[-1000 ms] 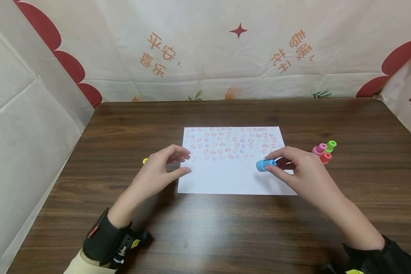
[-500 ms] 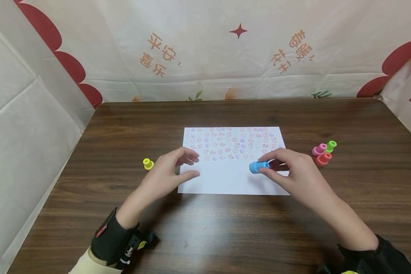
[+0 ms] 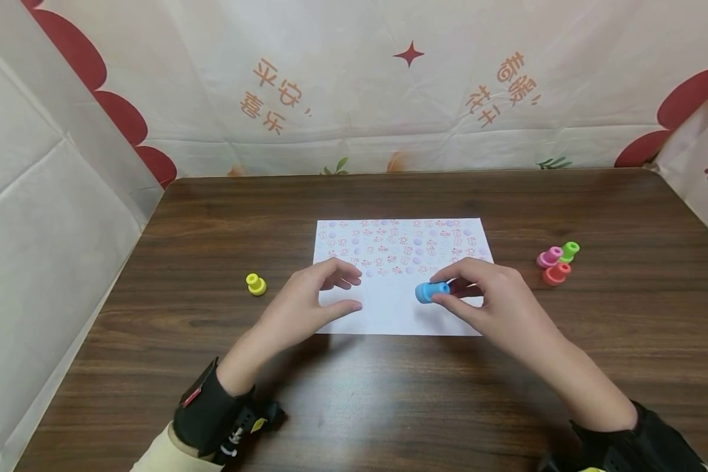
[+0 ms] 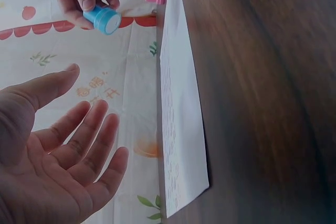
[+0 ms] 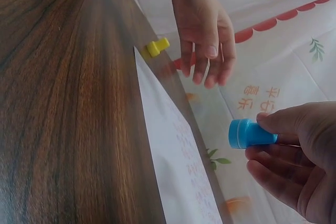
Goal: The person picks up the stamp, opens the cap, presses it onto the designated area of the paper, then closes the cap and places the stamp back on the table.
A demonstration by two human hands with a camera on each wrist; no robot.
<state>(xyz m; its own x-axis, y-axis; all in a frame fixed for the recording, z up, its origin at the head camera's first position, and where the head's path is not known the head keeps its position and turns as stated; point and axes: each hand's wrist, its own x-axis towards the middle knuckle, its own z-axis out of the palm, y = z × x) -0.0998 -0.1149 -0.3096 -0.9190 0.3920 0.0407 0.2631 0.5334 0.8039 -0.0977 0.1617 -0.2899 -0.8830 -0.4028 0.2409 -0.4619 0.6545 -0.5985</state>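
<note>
Now the right hand pinches the tilted blue stamp, broad end leftward, left hand loosely spread.

On the wood-grain table I remotely see the printed paper, one yellow stamp, and, grouped, pink stamp, green stamp, red stamp.

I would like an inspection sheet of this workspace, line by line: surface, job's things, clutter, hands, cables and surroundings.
Surface: dark brown wood-grain table.
Job's things: blue stepped plastic-looking cylinder; white rectangular paper sheet, far part covered with red and purple marks.
Clutter: similar yellow cylinder left of sheet; pink cylinder, green cylinder, red cylinder grouped right.
Hands: left hand holds nothing; right hand pinches the blue cylinder above the sheet.
Cables: nothing seen.
Surroundings: white cloth backdrop with red scallops.
</note>
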